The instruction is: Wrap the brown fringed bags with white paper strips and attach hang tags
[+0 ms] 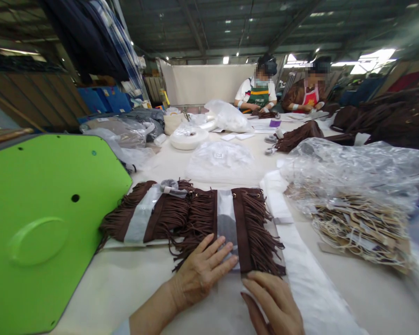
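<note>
A brown fringed piece lies on the table in front of me, with small metal eyelets at its top and a pale strip down its middle. My left hand rests flat on its lower left part, fingers stretched out. At the bottom end of its dark band, my right hand has bent fingers, thumb and fingertips closing on the edge. Beside it on the left is a second brown fringed piece, also with a pale strip and a roll of grey material on top.
A big green panel stands at the left. To the right are clear plastic bags and a heap of tags with cords. A white roll lies farther back. Two people in aprons work across the table.
</note>
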`<state>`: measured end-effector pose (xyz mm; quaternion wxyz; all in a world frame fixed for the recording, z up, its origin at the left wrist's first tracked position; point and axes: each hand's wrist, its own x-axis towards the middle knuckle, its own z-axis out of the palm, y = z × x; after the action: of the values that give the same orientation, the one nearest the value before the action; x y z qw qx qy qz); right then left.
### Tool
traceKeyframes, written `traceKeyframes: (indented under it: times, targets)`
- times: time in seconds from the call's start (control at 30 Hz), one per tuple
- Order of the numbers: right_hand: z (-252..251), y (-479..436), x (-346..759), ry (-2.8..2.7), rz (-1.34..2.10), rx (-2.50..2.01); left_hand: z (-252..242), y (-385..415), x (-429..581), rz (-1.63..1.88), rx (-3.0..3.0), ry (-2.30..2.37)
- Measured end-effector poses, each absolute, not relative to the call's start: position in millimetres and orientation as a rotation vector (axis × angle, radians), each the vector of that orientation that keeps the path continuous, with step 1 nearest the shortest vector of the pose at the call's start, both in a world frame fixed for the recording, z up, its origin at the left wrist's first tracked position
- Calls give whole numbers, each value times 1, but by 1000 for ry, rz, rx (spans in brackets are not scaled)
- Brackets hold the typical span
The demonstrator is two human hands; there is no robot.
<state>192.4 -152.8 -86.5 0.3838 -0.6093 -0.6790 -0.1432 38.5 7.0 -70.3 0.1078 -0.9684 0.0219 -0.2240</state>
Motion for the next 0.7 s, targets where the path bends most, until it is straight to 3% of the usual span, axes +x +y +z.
traceKeyframes:
  times: [0.33,0.53,0.7]
  targets:
    - [-75,-121,193,-1707,-332,-1514,-47,7,32,-436,-3325,-49]
    - [-78,-128,198,-1728,-305,-1490,-61,3,42,-982,-3098,-120]
    - [-91,-164,213,-1917,-233,-1505,-72,-4,47,-1182,-2937,-76]
